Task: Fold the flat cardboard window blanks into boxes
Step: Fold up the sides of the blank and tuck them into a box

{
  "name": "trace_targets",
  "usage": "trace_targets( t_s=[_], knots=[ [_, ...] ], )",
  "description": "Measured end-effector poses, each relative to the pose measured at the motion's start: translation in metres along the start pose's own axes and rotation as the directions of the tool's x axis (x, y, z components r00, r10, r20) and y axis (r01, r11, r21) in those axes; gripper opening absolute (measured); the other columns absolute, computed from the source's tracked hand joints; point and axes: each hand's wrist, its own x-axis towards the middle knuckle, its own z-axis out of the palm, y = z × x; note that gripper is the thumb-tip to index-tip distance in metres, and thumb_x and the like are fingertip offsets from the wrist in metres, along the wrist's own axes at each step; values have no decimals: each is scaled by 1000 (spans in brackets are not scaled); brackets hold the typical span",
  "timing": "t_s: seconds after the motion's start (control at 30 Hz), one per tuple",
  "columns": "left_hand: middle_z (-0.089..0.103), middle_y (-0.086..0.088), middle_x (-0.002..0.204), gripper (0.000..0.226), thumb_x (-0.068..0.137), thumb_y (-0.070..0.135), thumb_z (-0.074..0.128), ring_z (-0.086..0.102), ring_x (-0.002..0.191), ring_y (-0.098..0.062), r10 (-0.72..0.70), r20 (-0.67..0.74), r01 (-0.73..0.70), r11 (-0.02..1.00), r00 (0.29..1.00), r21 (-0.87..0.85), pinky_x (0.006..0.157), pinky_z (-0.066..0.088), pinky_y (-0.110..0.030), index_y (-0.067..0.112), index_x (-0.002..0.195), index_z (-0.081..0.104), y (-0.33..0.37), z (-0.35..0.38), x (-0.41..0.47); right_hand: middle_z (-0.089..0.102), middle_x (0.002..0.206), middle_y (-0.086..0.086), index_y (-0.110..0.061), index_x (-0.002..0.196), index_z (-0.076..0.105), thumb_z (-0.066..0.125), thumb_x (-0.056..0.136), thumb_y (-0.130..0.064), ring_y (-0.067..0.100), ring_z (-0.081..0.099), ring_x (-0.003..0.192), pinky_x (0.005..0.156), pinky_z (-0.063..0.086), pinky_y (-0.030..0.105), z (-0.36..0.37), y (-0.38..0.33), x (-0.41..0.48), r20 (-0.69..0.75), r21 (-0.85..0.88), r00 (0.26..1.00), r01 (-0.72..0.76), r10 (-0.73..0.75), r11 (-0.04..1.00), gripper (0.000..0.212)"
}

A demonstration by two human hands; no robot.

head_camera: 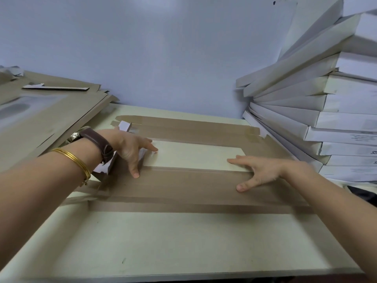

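One cardboard blank (183,182) flat under left hand (130,150) and right hand (263,172).

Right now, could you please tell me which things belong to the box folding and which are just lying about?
Job: window blank under left hand and right hand; pile of flat blanks; stack of folded boxes.
Lying about: loose cardboard strip; dark object at far right.
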Motion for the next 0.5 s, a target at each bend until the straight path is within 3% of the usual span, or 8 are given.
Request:
trace_targets(
  t_s=[0.13, 0.2, 0.3, 0.37, 0.4, 0.5],
  knots=[
    [32, 10, 152, 99, 63, 30, 87, 24, 143, -12, -31, -128, 47, 991, 991, 123, 118, -3, -51, 37, 145, 33, 12, 4, -1, 7, 163, 0, -37, 153, 14, 60, 47, -84, 12, 5, 149, 121, 6, 30, 0, -2, 3, -16, -45, 1000, -7, 6, 999, 125],
    [39, 6, 148, 89, 69, 30, 84, 32, 140, -15, 21, -140, -5, 993, 990, 114, 118, 16, -42, 32, 144, 37, 23, 8, -3, 9, 163, -1, -37, 153, 15, 60, 48, -85, 13, 8, 149, 122, 9, 34, 2, -5, 5, -27, -52, 999, -20, 19, 998, 124],
    [51, -1, 135, 54, 83, 33, 71, 49, 123, -22, 95, -152, -79, 991, 984, 111, 101, 41, -31, 21, 132, 53, 43, 19, -7, 10, 162, 1, -32, 154, 14, 64, 63, -77, 15, 9, 149, 121, 10, 34, 6, -13, 10, -51, -72, 998, -33, 29, 997, 113],
    [59, -6, 120, 27, 89, 33, 59, 55, 107, -25, 116, -180, -89, 985, 977, 151, 90, 46, -30, 16, 110, 61, 54, 26, -10, 12, 162, 4, -30, 155, 11, 61, 69, -76, 19, 10, 149, 120, 10, 32, 7, -22, 14, -44, -96, 998, -53, 49, 994, 109],
    [61, -7, 115, 23, 91, 31, 54, 56, 104, -26, 115, -197, -83, 983, 974, 164, 88, 47, -32, 13, 104, 62, 59, 29, -12, 14, 161, 5, -29, 155, 10, 58, 69, -78, 21, 13, 148, 120, 13, 33, 8, -27, 16, -39, -107, 997, -67, 64, 992, 110],
    [61, -9, 114, 30, 95, 28, 43, 57, 105, -30, 101, -254, -61, 985, 962, 161, 86, 48, -34, 12, 110, 63, 67, 37, -15, 20, 158, 7, -30, 154, 8, 48, 68, -85, 28, 18, 145, 118, 19, 41, 10, -43, 19, -53, -151, 992, -123, 116, 981, 111]
  ],
)
